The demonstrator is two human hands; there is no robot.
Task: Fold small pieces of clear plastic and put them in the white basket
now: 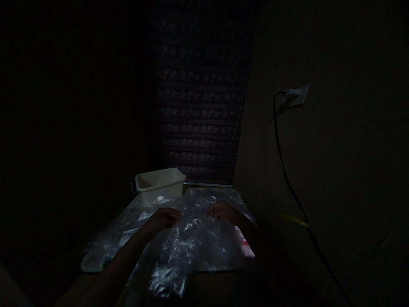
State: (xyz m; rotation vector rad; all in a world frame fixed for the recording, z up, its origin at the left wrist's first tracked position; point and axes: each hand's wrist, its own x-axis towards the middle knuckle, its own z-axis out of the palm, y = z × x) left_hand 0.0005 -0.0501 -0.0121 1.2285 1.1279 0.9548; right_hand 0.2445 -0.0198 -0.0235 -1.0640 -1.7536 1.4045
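Crumpled clear plastic sheeting spreads over a pale table and hangs past its front edge. My left hand is at the plastic left of centre, with its fingers curled together on the film. To the right, my right hand has its fingers bent in a pinch at the same plastic. A gap with film in it lies between the two hands. The scene is very dark, so the fingertips are hard to make out.
A white rectangular tub stands at the back left of the table. A pink and white item shows near the right edge. On the right wall, a black cord runs down from an outlet. Behind hangs a patterned blind.
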